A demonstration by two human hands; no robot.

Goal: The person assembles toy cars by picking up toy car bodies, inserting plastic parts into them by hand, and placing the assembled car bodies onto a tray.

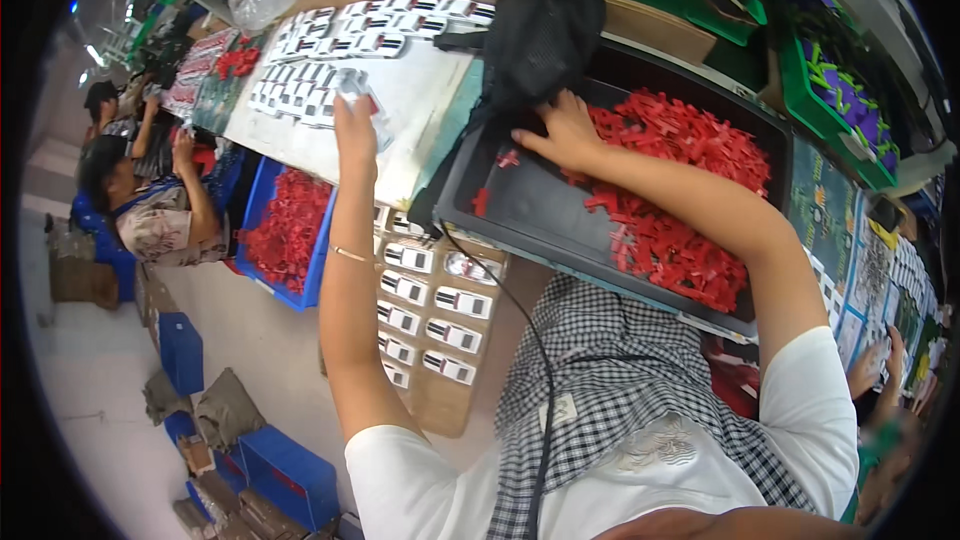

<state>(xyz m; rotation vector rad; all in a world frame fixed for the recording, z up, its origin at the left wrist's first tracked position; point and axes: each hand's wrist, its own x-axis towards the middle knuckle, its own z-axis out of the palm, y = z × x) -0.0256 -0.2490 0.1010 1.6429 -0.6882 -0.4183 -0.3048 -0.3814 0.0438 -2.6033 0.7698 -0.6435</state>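
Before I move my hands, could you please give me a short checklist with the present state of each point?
1. Left hand over the white table: ok.
2. Left hand's grip on the blurred piece at its fingertips: cannot tell.
3. Right hand over the black tray: ok; whether it grasps something: cannot tell.
4. Red parts all in one pile: not ok; a few lie apart toward the tray's left end.
5. White toy vehicles set in rows on the table: ok.
6. Black cable clear of both hands: ok.
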